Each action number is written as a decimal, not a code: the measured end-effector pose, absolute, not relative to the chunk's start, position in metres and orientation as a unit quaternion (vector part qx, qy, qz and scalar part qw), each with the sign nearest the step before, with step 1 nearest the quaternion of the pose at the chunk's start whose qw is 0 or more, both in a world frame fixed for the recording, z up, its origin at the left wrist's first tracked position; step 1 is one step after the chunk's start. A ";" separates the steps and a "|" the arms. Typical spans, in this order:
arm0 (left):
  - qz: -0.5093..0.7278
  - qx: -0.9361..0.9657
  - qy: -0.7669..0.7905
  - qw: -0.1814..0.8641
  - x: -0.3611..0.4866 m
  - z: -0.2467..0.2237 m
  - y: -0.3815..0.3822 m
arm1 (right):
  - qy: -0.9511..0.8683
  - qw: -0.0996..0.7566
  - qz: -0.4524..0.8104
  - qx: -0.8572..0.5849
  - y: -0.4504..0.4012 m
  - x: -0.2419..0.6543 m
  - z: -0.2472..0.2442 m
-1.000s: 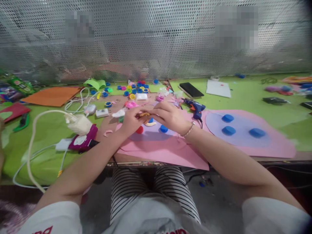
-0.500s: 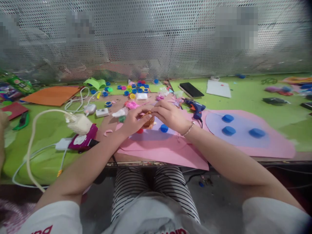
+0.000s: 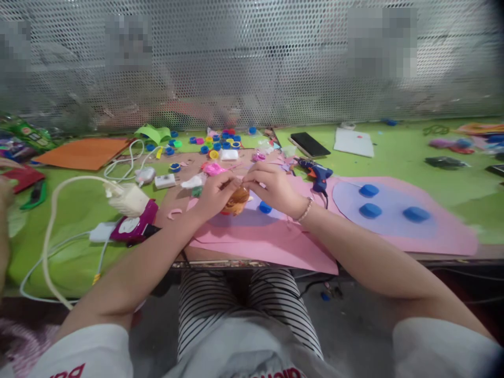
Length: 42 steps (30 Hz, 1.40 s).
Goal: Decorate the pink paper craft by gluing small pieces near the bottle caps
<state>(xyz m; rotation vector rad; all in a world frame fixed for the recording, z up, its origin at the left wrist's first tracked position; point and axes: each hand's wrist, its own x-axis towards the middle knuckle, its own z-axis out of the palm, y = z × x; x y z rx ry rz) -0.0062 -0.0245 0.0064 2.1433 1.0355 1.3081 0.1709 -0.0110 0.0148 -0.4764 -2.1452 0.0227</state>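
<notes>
A brown, shiny item [image 3: 238, 200] hangs between my hands over the lilac and pink paper. My left hand [image 3: 219, 193] has its fingers closed in a pinch at its upper left. From the other side my right hand [image 3: 271, 185] pinches at its top edge, fingertips nearly touching those of my left. Just right of the brown item, a blue cap [image 3: 265, 207] lies on the lilac paper. The pink paper [image 3: 268, 247] reaches over the table's front edge. Exactly what the fingertips grip on the item is too small to tell.
Behind my right hand lies a blue glue gun [image 3: 319, 173], with a black phone [image 3: 310, 144] beyond. A pink sheet [image 3: 457, 231] at right bears a lilac piece with three blue caps. Left are a purple power socket [image 3: 136, 223], cables and another person's arm [image 3: 3, 226].
The brown item has turned and tilted between my fingers, showing a different, smoother side. Both my hands have shifted slightly. The other person's hand at the far left has moved up toward the red sheet.
</notes>
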 end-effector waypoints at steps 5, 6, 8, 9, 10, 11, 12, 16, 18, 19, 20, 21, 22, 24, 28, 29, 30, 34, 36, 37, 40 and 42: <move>0.474 0.774 0.370 0.199 -0.007 0.006 -0.024 | -0.842 0.472 0.141 -0.218 -0.010 0.169 0.016; 0.475 0.772 0.372 0.200 -0.007 0.006 -0.024 | -0.834 0.471 0.168 -0.232 -0.010 0.169 0.016; 0.479 0.768 0.374 0.203 -0.007 0.006 -0.024 | -0.813 0.472 0.218 -0.262 -0.009 0.169 0.015; 0.480 0.766 0.376 0.205 -0.006 0.006 -0.024 | -0.802 0.473 0.240 -0.273 -0.008 0.169 0.014; 0.481 0.763 0.377 0.210 -0.006 0.005 -0.024 | -0.793 0.474 0.259 -0.282 -0.008 0.168 0.014; 0.481 0.761 0.376 0.218 -0.006 0.005 -0.024 | -0.786 0.474 0.275 -0.288 -0.008 0.168 0.014; 0.482 0.759 0.373 0.229 -0.006 0.005 -0.024 | -0.781 0.472 0.286 -0.291 -0.008 0.168 0.014; 0.473 0.753 0.369 0.269 -0.006 0.002 -0.023 | -0.781 0.461 0.310 -0.288 -0.009 0.167 0.014; 0.463 0.752 0.380 0.275 -0.006 0.001 -0.023 | -0.785 0.452 0.313 -0.285 -0.010 0.166 0.016; 0.458 0.752 0.384 0.277 -0.006 0.001 -0.023 | -0.787 0.448 0.314 -0.286 -0.010 0.166 0.016; 0.456 0.751 0.386 0.280 -0.006 0.002 -0.023 | -0.787 0.445 0.316 -0.287 -0.010 0.166 0.017; 0.455 0.751 0.386 0.281 -0.006 0.002 -0.023 | -0.786 0.444 0.320 -0.289 -0.010 0.166 0.017; 0.454 0.752 0.386 0.282 -0.005 0.003 -0.024 | -0.782 0.444 0.326 -0.290 -0.010 0.167 0.017; 0.453 0.754 0.385 0.278 -0.005 0.004 -0.024 | -0.774 0.445 0.339 -0.295 -0.009 0.167 0.018; 0.450 0.764 0.384 0.257 -0.005 0.002 -0.022 | -0.757 0.448 0.365 -0.306 -0.010 0.167 0.019; 0.449 0.766 0.386 0.250 -0.006 0.001 -0.021 | -0.749 0.452 0.375 -0.307 -0.011 0.167 0.019; 0.448 0.768 0.387 0.245 -0.006 0.000 -0.020 | -0.741 0.457 0.386 -0.306 -0.011 0.167 0.020; 0.450 0.768 0.388 0.240 -0.006 -0.002 -0.020 | -0.714 0.464 0.426 -0.306 -0.011 0.168 0.020; 0.460 0.760 0.390 0.241 -0.006 0.001 -0.021 | -0.714 0.456 0.435 -0.307 -0.010 0.169 0.019; 0.466 0.756 0.391 0.242 -0.006 0.002 -0.022 | -0.718 0.451 0.431 -0.309 -0.009 0.169 0.019; 0.479 0.748 0.389 0.243 -0.005 0.005 -0.024 | -0.746 0.450 0.381 -0.309 -0.008 0.169 0.016; 0.483 0.749 0.388 0.235 -0.005 0.005 -0.024 | -0.768 0.459 0.326 -0.304 -0.008 0.169 0.015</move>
